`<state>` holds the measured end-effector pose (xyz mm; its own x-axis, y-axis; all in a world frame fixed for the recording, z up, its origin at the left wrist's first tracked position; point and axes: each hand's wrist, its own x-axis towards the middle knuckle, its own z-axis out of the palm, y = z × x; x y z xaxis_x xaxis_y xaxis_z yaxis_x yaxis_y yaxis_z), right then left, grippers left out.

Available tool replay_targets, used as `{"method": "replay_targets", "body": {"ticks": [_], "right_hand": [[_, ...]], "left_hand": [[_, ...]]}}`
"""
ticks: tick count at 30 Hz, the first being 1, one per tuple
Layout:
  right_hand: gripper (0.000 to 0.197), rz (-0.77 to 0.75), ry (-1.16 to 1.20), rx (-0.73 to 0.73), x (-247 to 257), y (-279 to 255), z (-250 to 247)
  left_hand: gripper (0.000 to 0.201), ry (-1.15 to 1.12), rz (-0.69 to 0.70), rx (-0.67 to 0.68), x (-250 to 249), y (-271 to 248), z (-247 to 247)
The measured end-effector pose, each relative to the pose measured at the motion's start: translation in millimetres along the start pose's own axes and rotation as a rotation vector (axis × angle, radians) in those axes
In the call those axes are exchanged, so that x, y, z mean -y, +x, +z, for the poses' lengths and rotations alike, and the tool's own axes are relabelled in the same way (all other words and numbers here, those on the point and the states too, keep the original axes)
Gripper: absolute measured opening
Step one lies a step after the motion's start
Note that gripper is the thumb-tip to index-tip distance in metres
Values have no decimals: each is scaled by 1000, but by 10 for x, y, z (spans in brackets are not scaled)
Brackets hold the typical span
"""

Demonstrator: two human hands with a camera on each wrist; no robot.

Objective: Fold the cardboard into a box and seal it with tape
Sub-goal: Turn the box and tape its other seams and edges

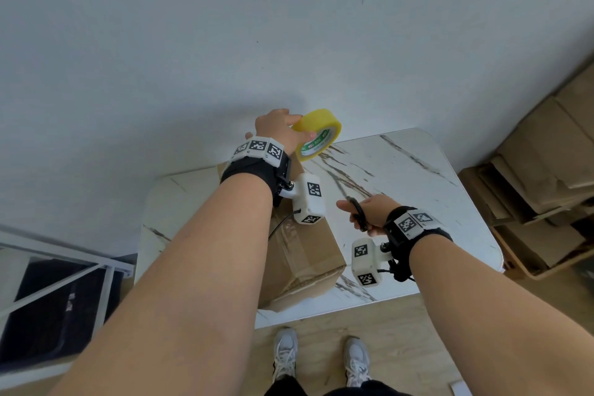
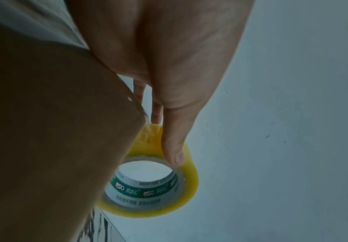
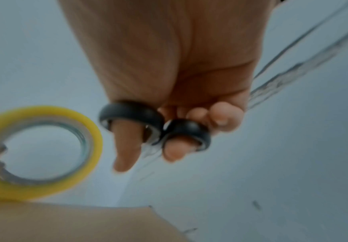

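A closed brown cardboard box (image 1: pixel 305 254) lies on the marble table (image 1: pixel 401 170), with clear tape along its top seam. My left hand (image 1: pixel 279 128) grips a yellow tape roll (image 1: pixel 318 133) raised above the box's far end; in the left wrist view the thumb lies on the tape roll (image 2: pixel 169 188) beside the box (image 2: pixel 44 147). My right hand (image 1: pixel 369 212), to the right of the box, holds black-handled scissors (image 1: pixel 358 214). In the right wrist view thumb and a finger pass through the scissors' rings (image 3: pixel 154 127); the blades are hidden. The tape roll (image 3: pixel 40 152) shows there, blurred.
A pale wall (image 1: pixel 225 42) stands right behind the table. Stacked flat cardboard (image 1: pixel 546 170) sits at the right. A white metal frame (image 1: pixel 64 267) is at the left. My feet (image 1: pixel 321 357) stand on the wooden floor near the table's front edge.
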<state>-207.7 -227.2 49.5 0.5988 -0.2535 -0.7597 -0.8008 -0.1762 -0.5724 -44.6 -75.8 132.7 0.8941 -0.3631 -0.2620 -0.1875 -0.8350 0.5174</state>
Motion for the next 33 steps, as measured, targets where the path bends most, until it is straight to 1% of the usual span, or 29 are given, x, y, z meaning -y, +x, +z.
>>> {"method": "replay_targets", "body": {"ticks": [2, 6, 11, 13, 15, 17, 18, 20, 23, 24, 26, 27, 29, 30, 31, 33], "right_hand": [[46, 53, -115, -94, -44, 100, 23], [46, 132, -226, -102, -142, 232, 154], [43, 109, -520, -270, -182, 267, 199], [39, 89, -634, -279, -232, 274, 215], [30, 72, -712, -258, -273, 288, 246], [18, 72, -653, -256, -278, 290, 262], [20, 81, -627, -277, -269, 292, 275], [30, 65, -647, -335, -249, 296, 288], [31, 60, -659, -315, -204, 263, 275], [30, 69, -652, -300, -204, 261, 255], [19, 76, -592, -303, -177, 199, 191], [18, 72, -571, -324, -164, 166, 162], [22, 68, -538, -350, -114, 142, 111], [16, 58, -503, -356, -67, 142, 77], [11, 17, -452, -366, -11, 115, 45], [32, -67, -299, -409, 90, 119, -42]], "left_hand": [[53, -15, -8, -5, 0, 6, 11], [53, -16, -11, -15, -8, -4, 19], [52, 12, 0, -32, 3, -24, 9], [52, 29, 6, -31, 1, -28, 12], [52, 39, 11, -34, 1, -18, 14], [53, 45, 16, -32, 3, -8, 13], [53, 47, 17, -26, 5, -1, 13], [54, 55, 20, -9, 10, 7, 15], [56, 53, 15, 2, 7, 7, 5], [57, 49, 14, 5, 6, 7, 4], [60, 48, 16, 17, 5, 1, 2], [61, 42, 18, 27, 7, -1, 1], [63, 26, 28, 52, 3, -10, -12], [63, 31, 37, 63, -2, -17, -20], [64, 43, 45, 74, -10, -29, -30], [62, 65, 55, 82, -31, -55, -48]]}}
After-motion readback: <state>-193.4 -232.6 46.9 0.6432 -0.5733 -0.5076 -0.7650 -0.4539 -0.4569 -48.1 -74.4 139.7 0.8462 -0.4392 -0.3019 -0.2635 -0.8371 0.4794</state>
